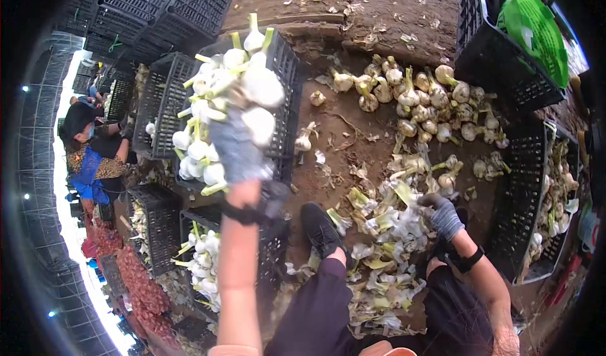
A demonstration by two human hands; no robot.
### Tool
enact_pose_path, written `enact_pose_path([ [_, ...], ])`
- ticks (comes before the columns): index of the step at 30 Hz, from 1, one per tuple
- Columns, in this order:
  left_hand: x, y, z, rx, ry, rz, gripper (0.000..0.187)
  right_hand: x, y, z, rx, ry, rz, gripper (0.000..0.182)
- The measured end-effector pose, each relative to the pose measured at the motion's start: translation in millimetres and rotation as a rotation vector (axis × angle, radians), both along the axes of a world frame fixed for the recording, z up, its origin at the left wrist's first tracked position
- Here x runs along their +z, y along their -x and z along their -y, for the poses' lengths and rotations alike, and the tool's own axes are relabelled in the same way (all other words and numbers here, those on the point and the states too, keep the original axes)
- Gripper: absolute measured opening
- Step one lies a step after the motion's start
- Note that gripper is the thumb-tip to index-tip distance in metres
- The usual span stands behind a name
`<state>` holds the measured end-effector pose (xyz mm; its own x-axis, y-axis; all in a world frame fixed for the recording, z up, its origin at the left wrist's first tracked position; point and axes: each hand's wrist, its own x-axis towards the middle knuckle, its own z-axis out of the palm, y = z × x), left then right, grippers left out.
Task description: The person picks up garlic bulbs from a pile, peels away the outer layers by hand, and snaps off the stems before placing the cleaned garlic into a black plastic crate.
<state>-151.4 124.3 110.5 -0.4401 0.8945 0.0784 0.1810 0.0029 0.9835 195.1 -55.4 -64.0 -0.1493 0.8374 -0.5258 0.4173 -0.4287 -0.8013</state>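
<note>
Grey-gloved left hand (237,146), blurred, meets white garlic (197,149) over a black crate (285,65); right hand (438,213), well apart, is by peelings (388,233). Grips cannot be told.

Single head-worn view, facing forward and down over ground (341,160), wide, edges curved.

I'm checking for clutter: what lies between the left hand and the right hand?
The crate edge, a loose bulb, dirt floor and scattered garlic peelings, in the head view.
</note>
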Motion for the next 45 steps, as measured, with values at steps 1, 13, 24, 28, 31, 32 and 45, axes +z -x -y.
enact_pose_path([
  [1,19,11,-23,0.001,-0.155,-0.140,0.027,1,0,0,-0.032,-0.056,0.082,0.027],
  [13,-13,123,-194,-0.172,0.221,-0.890,0.058,3,-34,-11,0.218,-0.189,0.451,0.032],
  [24,-179,-139,-23,-0.944,0.235,-0.769,0.069,19,-21,-52,0.063,-0.301,0.593,0.035],
  [28,-236,-207,-12,-0.812,0.263,-0.833,0.082,-10,-22,-34,0.137,-0.195,0.376,0.038],
  [31,-229,-220,-13,-0.776,0.329,-0.720,0.073,-13,-17,-26,0.164,-0.154,0.313,0.037],
  [32,-227,-221,-12,-0.765,0.387,-0.664,0.069,-16,-16,-23,0.174,-0.123,0.271,0.037],
  [45,-116,-187,106,-0.816,0.347,0.788,0.067,61,-1,-34,-0.460,-0.072,-0.600,0.035],
])
